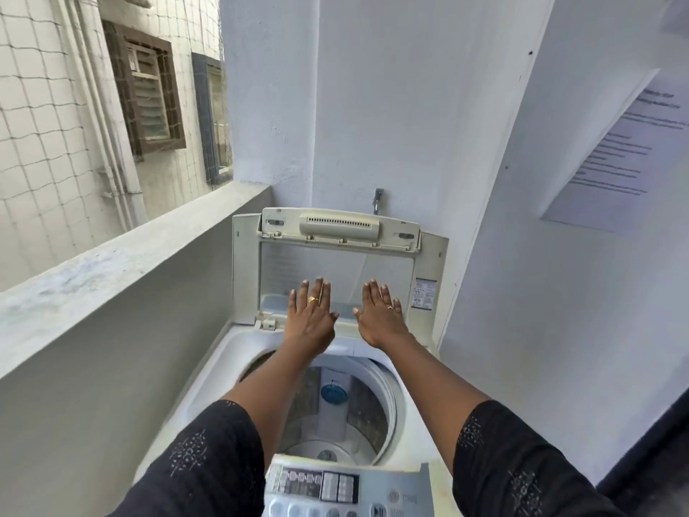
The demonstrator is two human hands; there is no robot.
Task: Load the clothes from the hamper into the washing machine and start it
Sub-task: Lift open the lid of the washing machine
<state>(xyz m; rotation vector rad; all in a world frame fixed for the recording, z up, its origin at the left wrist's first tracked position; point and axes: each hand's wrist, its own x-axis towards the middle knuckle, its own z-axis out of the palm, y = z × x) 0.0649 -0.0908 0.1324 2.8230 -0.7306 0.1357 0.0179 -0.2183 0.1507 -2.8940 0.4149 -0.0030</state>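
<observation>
**Lid up, drum empty, loading not begun**

Nearest, at 6 o'clock, the control panel [317,486] sits at the front edge of the washer [208,371], its buttons facing up; nothing shows whether it is powered. Just beyond it the drum [373,416] opens straight upward, its axis vertical, and it looks empty: bare perforated wall, a blue disc on the side, the pulsator at the bottom. No clothes lie in it, and the hamper is out of view (so where the laundry sits cannot be told).

Farther, at 12 o'clock, both hands reach over the drum to the raised lid [335,270]. The left hand [311,317] and right hand [380,317] are spread, fingers straight, palms toward the lid's clear panel, gripping nothing; real contact cannot be told. The lid stands near upright, folded at its middle hinge, long edge running 9 to 3 o'clock, leaning toward the wall [373,106].

By my reading only the opening is done; loading, closing and starting all remain.
</observation>
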